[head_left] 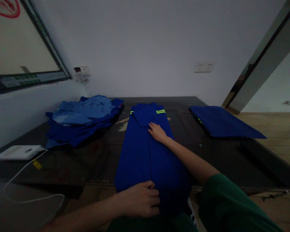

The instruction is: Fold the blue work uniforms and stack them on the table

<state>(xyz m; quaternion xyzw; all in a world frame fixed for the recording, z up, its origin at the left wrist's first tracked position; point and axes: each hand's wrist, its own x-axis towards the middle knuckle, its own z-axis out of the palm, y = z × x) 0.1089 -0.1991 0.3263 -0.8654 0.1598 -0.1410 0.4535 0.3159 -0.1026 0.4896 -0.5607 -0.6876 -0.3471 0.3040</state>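
A dark blue work jacket (137, 151) with neon yellow stripes lies in front of me, its sides folded in to a long strip. The collar is at the far end, a sleeve (142, 117) crosses below it, and the near end hangs past the table edge towards my lap. My right hand (157, 132) rests on the upper part with fingers stretched out, beside the sleeve's end. Close to my body, my left hand (142, 199) is curled at the jacket's near part, thumb against the fingers; the cloth inside the grip is mostly hidden.
On the dark table (101, 161), a heap of blue clothes (84, 112) lies to the left. Nearer stands a white device (20, 152) with a white cable (26, 166). A folded blue garment (224, 120) lies at the right. A wall (145, 48) with sockets rises behind.
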